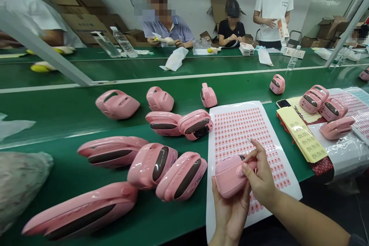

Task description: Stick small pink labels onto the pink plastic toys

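My left hand [230, 209] cups a pink plastic device [230, 175] from below, just above the near edge of a white sticker sheet [239, 130] covered in small pink stickers. My right hand [258, 173] rests on top of the device, thumb pressed on its round spot and fingers curled over its upper edge. Whether a sticker sits under the thumb I cannot make out.
Several pink devices [167, 169] lie on the green table [63, 115] to the left. More devices [331, 109], yellow label sheets [302, 134] and a phone [283, 103] lie at right. Other people sit and stand across the conveyor, near cardboard boxes [83, 15].
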`<state>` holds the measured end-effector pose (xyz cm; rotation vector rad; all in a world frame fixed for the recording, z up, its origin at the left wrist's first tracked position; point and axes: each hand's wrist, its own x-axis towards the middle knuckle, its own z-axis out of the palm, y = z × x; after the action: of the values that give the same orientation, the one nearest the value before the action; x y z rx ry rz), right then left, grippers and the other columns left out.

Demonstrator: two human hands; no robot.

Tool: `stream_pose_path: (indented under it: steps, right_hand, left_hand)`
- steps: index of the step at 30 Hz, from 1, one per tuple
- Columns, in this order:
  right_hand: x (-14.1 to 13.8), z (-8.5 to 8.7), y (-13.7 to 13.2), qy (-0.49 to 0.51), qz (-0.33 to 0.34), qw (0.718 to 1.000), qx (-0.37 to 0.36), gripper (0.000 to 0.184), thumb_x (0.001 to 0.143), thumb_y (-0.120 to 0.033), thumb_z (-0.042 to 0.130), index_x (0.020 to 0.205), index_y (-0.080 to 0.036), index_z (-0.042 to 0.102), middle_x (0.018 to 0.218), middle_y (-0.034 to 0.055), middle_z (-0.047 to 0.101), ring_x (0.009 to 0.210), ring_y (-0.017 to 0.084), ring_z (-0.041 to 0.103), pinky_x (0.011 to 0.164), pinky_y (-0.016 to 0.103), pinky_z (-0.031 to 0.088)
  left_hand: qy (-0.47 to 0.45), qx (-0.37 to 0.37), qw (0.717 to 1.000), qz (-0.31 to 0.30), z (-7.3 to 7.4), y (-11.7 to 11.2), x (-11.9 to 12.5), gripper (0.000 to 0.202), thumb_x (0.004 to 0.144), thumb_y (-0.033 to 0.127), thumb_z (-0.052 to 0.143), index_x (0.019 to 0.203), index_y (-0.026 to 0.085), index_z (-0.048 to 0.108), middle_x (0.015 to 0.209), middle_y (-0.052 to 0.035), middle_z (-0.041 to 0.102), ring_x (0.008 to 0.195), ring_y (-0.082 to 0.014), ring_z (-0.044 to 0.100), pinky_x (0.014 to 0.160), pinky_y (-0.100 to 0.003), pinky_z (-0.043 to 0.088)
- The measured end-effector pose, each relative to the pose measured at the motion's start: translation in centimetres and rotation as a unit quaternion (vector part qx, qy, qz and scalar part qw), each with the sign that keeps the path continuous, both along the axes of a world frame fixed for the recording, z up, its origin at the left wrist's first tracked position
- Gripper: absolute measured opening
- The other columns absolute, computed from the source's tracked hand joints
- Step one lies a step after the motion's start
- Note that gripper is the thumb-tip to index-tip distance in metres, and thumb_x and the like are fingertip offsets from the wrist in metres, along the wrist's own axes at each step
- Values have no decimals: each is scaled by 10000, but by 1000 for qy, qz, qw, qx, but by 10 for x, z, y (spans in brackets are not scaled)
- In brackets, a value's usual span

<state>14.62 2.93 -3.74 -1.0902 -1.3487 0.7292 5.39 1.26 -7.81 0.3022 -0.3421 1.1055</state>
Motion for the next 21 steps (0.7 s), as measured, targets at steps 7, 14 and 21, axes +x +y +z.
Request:
stream_pose_path:
  steps: [7,14,21]
  right_hand:
    - [15,-2,8,39,36,998,18,435,918,-168,372,1338,-276,337,892,17,574,816,142,641,781,320,564]
    - [99,-37,-31,-186,55,979,63,441,911,-169,414,1339,-262,360,973,69,594,795,178,682,757,376,590]
    - [140,-70,-61,-380,89,911,131,450,941,-218,384,1389,-215,349,995,129,633,892,236,673,730,380,616]
  left_hand:
    - [57,-43,997,-17,-5,-4,-8,601,915,579,235,1388,246,398,1398,-80,502,1346,-177,344,1085,-295,276]
    - [99,-118,983,101,-37,-1,-31,420,847,363,580,1263,334,529,1273,-44,620,1148,-279,574,936,-457,484]
    - [99,-151,969,170,-48,8,-29,502,806,359,636,1285,400,490,1183,-28,677,1053,-306,633,821,-496,547]
